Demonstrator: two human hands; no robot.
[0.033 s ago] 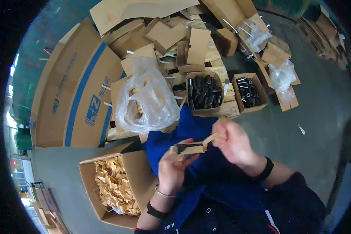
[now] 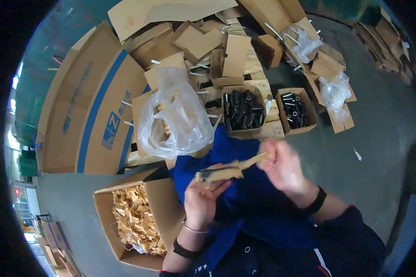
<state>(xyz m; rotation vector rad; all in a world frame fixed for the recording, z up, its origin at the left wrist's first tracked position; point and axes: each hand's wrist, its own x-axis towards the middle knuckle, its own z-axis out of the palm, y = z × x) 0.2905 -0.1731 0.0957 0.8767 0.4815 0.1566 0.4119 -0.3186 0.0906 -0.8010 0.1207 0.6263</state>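
My left hand is closed around a dark tube-like part partly covered in brown paper. From its right end a twisted strip of brown paper stretches across to my right hand, which pinches the strip between thumb and fingers. Both hands are above my blue-clad lap, and motion blurs the part. Lower left, an open carton holds crumpled brown paper. Beyond my hands, black tubular parts fill one small box; a second small box to its right holds shorter black parts.
A clear plastic bag lies across cartons on a wooden pallet. Open empty boxes are piled behind it. A large blue-striped carton stands at left. More cardboard and plastic wrap lie at right on the grey floor.
My right hand has moved slightly right and up, drawing out more of the paper strip. My left hand has shifted a little left with the part.
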